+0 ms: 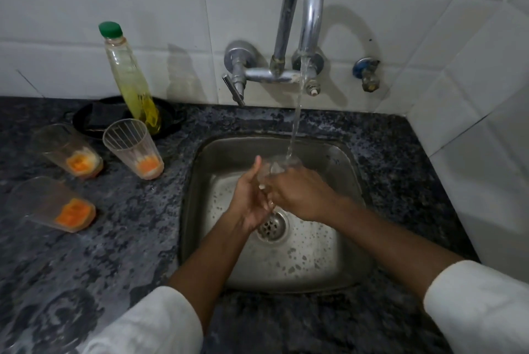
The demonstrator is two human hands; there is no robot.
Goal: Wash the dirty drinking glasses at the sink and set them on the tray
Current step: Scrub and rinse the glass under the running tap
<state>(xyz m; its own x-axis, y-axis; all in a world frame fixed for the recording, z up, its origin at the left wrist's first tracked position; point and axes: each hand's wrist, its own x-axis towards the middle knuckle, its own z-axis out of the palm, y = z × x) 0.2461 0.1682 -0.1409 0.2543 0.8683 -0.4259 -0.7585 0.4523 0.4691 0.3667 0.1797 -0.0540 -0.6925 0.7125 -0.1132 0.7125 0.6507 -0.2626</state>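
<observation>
Two hands meet over the middle of the square steel sink [337,256], and between them we hold one clear drinking glass [272,172] under the stream of tap water [296,121]. Our left hand [252,202] comes in from 7 o'clock, palm turned inward, thumb raised at the glass's left side. Our right hand [300,193] comes in from 4 o'clock, its fingers curled round the glass from the right, so this hand looks to be the one carrying it. We cannot tell whether the left fingers wrap it or only rub it; the glass is mostly hidden. Its long axis seems to run roughly from 6 toward 12 o'clock, mouth up to the water, though blur leaves this unsure.

Just below the hands lies the round metal drain strainer [272,226]. Off at 9 to 10 o'clock, well apart on the dark speckled stone counter [128,239], wait three clear tumblers with orange dregs: a nearest one [54,204], a left one [68,150], and a ribbed one closest to the sink [133,149]. Our left hand is the nearer to them, so we judge it best placed to fetch the next.

Farther back, at 11 o'clock, a tall clear bottle of yellow dish liquid with a green cap [128,76] stands in a shallow black dish [86,121]. Beyond the glass at 12 o'clock rises the curved chrome wall tap [303,10]. No tray shows.
</observation>
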